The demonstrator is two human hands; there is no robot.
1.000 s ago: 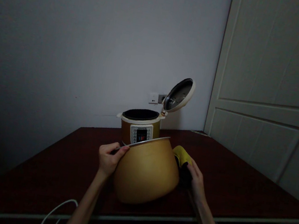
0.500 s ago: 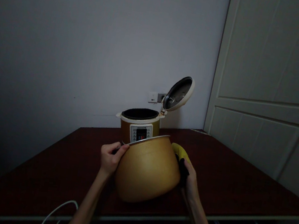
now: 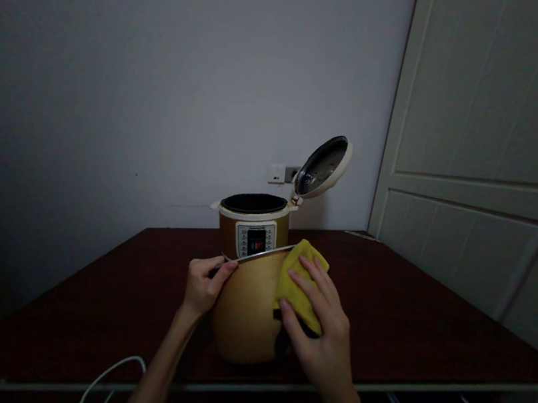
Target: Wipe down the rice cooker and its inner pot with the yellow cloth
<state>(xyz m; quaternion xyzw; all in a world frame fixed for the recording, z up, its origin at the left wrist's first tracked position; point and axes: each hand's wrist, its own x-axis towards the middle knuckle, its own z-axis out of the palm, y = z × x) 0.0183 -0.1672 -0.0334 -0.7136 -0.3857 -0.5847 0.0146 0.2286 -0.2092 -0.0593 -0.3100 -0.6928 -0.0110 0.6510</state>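
A golden inner pot (image 3: 244,316) with a pale metal rim is tilted above the front part of the table. My left hand (image 3: 205,284) pinches its rim at the left side. Against the pot's right side, my right hand (image 3: 324,321) presses a yellow cloth (image 3: 294,286) with a dark edge, fingers laid over the fabric. Behind the pot stands the rice cooker (image 3: 225,225), brown-gold with a white collar and a front control panel. Its lid (image 3: 324,169) is raised and leans to the right. The pot covers the cooker's lower front.
The dark red table (image 3: 134,289) has a pale front edge. A wall socket (image 3: 276,174) is behind the cooker. On the right is a white panelled door (image 3: 478,152). A white cable (image 3: 116,365) loops at the front left, and dark space lies below the table edge.
My right hand has brought the yellow cloth from the pot's far right side round onto its near face. My left hand keeps its hold on the rim, shifted slightly right.
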